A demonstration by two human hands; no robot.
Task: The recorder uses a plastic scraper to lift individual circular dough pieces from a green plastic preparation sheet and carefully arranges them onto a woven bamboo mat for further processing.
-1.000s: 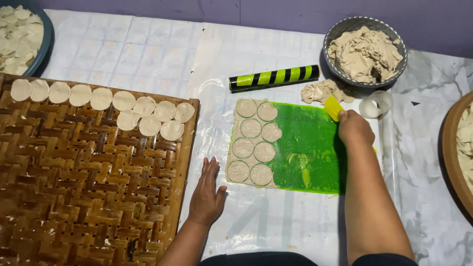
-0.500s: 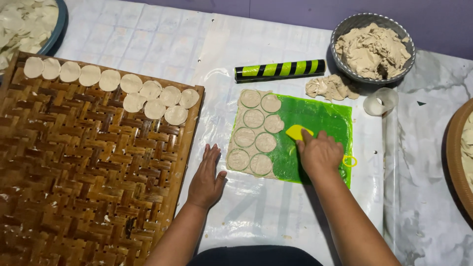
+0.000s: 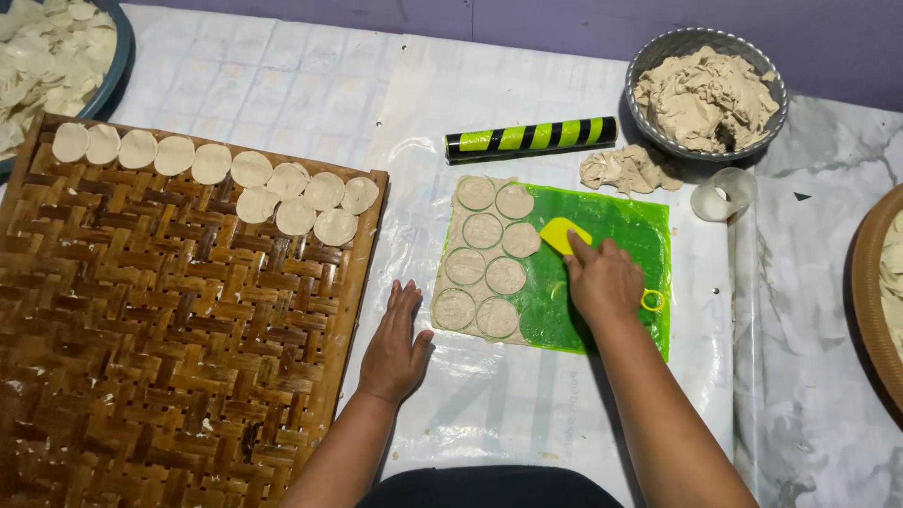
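My right hand (image 3: pixel 605 280) grips a yellow scraper (image 3: pixel 562 233), its blade resting on the green mat (image 3: pixel 621 221) just right of the cut dough sheet (image 3: pixel 482 259). That sheet holds several round cut discs. My left hand (image 3: pixel 394 344) lies flat and open on the white plastic sheet, between the woven bamboo tray (image 3: pixel 141 339) and the mat. A row of dough rounds (image 3: pixel 252 169) lines the tray's far edge.
A black and yellow-green striped rolling pin (image 3: pixel 531 137) lies beyond the mat. A grey bowl of dough (image 3: pixel 707 89) and a loose dough lump (image 3: pixel 628 169) sit at the back right, with a small clear cup (image 3: pixel 722 194). Other basins sit at far left (image 3: pixel 56 56) and right (image 3: pixel 879 292).
My right hand came from the mat's far right corner toward the cut dough, bringing the yellow scraper down onto the mat. The left hand stayed flat.
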